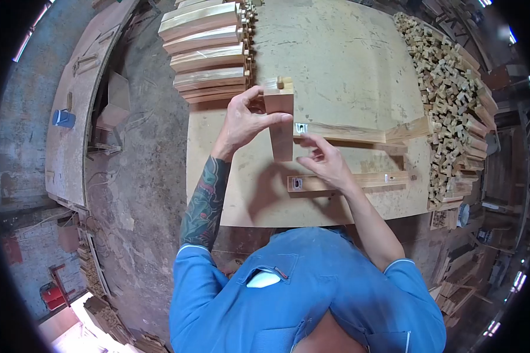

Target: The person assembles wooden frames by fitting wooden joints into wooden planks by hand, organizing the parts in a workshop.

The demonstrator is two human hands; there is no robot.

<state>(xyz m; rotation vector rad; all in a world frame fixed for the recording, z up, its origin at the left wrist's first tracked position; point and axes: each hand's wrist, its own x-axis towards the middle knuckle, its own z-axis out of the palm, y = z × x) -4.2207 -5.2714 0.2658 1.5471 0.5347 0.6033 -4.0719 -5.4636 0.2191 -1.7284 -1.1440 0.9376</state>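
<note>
My left hand grips a short wooden block, thumb across its near face, and holds it raised over the table. A small tenon-like stub shows at the block's top end. My right hand is just right of the block, fingers partly bent and apart, with nothing visible in them. Beyond it lies a wooden rail with a whitish-edged slot at its left end. A second wooden rail lies nearer me, with a similar slot at its left end and a pale mark toward its right.
Stacked wooden blocks with tenoned ends stand at the table's back left. A large pile of tenoned pieces fills its right side. Across the floor on the left is another bench with a blue container.
</note>
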